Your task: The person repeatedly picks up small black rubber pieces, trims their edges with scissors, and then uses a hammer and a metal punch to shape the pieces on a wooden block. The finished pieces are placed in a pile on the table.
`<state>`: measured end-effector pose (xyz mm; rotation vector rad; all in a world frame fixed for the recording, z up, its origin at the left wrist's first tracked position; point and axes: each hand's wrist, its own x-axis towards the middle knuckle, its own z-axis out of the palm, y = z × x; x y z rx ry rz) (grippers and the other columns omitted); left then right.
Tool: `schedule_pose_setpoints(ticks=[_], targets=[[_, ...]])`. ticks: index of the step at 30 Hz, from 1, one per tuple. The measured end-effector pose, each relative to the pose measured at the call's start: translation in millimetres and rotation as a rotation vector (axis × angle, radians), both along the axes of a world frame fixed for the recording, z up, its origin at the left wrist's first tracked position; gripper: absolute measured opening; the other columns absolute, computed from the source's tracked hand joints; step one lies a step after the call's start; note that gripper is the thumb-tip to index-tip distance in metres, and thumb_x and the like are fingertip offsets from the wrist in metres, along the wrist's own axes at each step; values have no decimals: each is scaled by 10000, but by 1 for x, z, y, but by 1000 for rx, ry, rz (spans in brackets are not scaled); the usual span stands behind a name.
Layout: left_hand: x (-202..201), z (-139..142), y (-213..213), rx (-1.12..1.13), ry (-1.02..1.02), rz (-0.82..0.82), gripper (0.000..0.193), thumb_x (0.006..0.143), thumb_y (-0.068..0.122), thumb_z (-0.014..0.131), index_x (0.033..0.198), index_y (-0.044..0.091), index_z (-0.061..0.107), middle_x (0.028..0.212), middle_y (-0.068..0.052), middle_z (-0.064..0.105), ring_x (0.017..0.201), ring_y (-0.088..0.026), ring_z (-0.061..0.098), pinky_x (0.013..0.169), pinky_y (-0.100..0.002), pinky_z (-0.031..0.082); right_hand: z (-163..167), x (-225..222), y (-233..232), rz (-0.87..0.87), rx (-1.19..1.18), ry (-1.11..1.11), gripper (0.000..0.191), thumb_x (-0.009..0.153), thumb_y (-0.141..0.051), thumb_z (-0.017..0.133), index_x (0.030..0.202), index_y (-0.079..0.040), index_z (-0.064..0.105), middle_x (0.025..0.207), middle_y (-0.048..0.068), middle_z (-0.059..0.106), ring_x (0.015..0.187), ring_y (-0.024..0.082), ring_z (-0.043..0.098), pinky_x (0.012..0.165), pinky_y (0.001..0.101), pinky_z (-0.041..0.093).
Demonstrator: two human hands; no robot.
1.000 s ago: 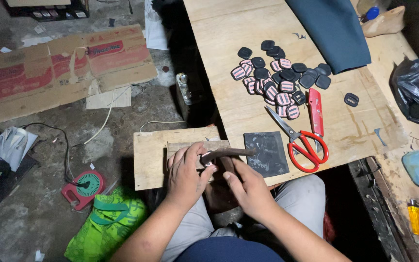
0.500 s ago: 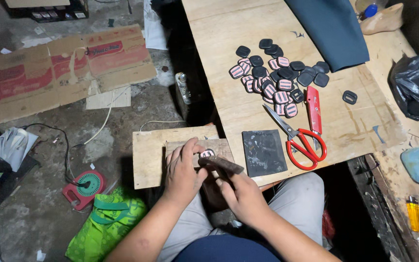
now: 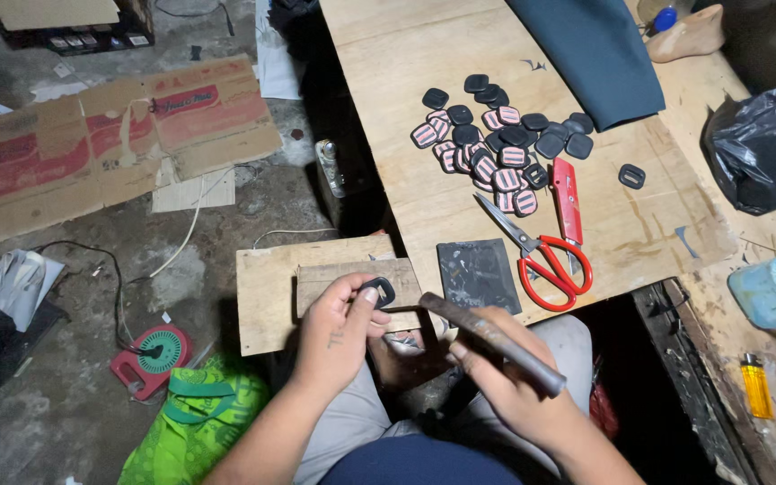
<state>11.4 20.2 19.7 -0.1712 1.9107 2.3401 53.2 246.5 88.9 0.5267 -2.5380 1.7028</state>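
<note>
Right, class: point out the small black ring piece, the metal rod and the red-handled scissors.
small black ring piece [image 3: 377, 292], head view, on its dark rim.
metal rod [image 3: 487, 338], head view, on the middle of its shaft.
red-handled scissors [image 3: 557, 269], head view, on the red handle loop.

Left hand [image 3: 339, 328] pinching a dark buckle piece [image 3: 377, 291]; right hand [image 3: 505, 382] around a metal rod [image 3: 493, 341].

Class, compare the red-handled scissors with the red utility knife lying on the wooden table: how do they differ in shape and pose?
The red-handled scissors have two looped handles and bare metal blades that point up and to the left, while the red utility knife is one straight, slim bar lying nearly upright in the picture. The scissors lie nearer the table's front edge; the knife lies farther back, beside the pile of small pieces. Both are red and untouched by either hand.
</note>
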Motion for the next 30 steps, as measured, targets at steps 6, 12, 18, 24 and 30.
schedule_pose_setpoints(ticks=[6, 12, 18, 24, 30], targets=[[3, 19, 14, 119, -177, -87, 296, 916, 14, 589, 1205, -46, 565, 909, -75, 673, 656, -113, 654, 568, -269, 572, 0, 0, 1, 63, 370, 343, 251, 861, -179, 698, 1079, -61, 656, 792, 99, 546, 728, 298, 584, 661, 387, 458], [8, 26, 19, 50, -183, -133, 265, 920, 26, 623, 1177, -35, 636, 850, -61, 683, 648, -91, 637, 579, -230, 533, 4, 1, -4, 114, 427, 426, 352, 828, -233, 705, 1114, -38, 641, 791, 88, 543, 718, 292, 571, 645, 405, 437], [12, 32, 19, -33, -63, -236, 262, 968, 34, 598, 1211, -17, 679, 834, -87, 660, 677, -97, 585, 593, -236, 490, 9, 2, -4, 162, 531, 296, 318, 816, -221, 687, 1079, -45, 652, 778, 99, 596, 722, 319, 622, 621, 432, 472], [19, 45, 15, -465, 507, -275, 213, 924, -6, 583, 1105, 2, 693, 1009, -145, 695, 913, -266, 693, 796, -340, 567, 3, -5, 12, 234, 412, 22, 185, 852, -198, 671, 956, -55, 617, 799, 116, 651, 740, 355, 670, 613, 427, 534], [18, 38, 22, -556, 453, -212, 213, 917, -4, 601, 1101, 0, 709, 996, -133, 695, 896, -249, 694, 792, -322, 556, -8, -6, 15, 215, 400, 88, 196, 838, -210, 675, 972, -69, 651, 784, 112, 636, 717, 345, 660, 587, 426, 523]])
